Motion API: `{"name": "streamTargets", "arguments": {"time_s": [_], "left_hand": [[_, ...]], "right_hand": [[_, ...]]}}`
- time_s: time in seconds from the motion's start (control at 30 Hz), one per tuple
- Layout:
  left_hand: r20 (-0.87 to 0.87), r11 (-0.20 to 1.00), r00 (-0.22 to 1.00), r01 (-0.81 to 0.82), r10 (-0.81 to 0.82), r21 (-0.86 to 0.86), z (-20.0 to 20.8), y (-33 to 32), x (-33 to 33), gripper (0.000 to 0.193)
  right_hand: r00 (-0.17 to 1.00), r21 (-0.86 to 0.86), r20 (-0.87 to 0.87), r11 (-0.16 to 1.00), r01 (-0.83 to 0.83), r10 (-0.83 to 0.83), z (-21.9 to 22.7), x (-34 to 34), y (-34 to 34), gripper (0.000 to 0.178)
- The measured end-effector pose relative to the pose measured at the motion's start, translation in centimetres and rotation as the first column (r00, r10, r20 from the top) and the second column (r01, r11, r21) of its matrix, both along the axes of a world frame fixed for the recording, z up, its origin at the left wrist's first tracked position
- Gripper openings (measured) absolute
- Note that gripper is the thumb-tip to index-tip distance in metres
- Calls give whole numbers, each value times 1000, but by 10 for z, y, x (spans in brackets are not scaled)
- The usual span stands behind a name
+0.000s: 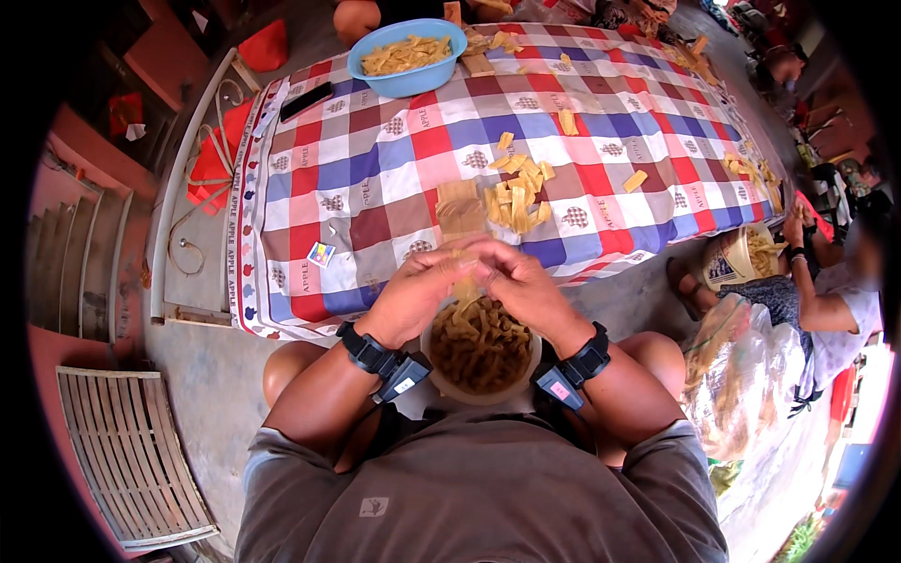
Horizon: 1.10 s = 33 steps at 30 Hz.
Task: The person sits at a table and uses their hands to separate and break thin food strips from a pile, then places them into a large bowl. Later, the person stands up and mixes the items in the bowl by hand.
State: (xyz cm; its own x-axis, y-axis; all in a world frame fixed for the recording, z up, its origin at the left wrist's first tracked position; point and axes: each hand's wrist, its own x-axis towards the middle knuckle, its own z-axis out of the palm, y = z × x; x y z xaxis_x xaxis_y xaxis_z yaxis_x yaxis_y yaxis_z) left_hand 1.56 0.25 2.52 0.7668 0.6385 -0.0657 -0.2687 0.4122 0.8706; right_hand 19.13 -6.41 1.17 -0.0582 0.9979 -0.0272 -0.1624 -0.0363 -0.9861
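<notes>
My left hand and my right hand meet at the near edge of the table, fingers bent and thumbs close together. Both are closed on a thin pale yellow strip, part of it hanging below the fingers; its exact kind is unclear. Directly beneath stands a round tub filled with brown, curled pieces, between my knees. Just beyond my fingertips a small brown board lies on the checked tablecloth. A loose heap of flat yellow pieces is to its right.
A blue basin of yellow strips stands at the far left of the table, near a black phone. A small packet lies nearer. To the right, another person sits beside a bucket and clear plastic bags. A slatted bench stands left.
</notes>
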Motion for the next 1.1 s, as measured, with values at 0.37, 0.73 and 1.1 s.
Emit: {"name": "streamTargets", "arguments": {"time_s": [0.37, 0.73, 1.1], "left_hand": [[-503, 975, 836, 210, -220, -78, 14, 10, -12, 26], [-546, 931, 836, 246, -62, 271, 11, -4, 3, 30], [-123, 984, 977, 168, -175, -67, 10, 0, -7, 38]], "right_hand": [[991, -137, 114, 987, 79, -64, 4, 24, -2, 6], [978, 62, 110, 984, 170, -176, 0, 28, 2, 6], [961, -268, -276, 961, -63, -14, 14, 16, -3, 18]]}}
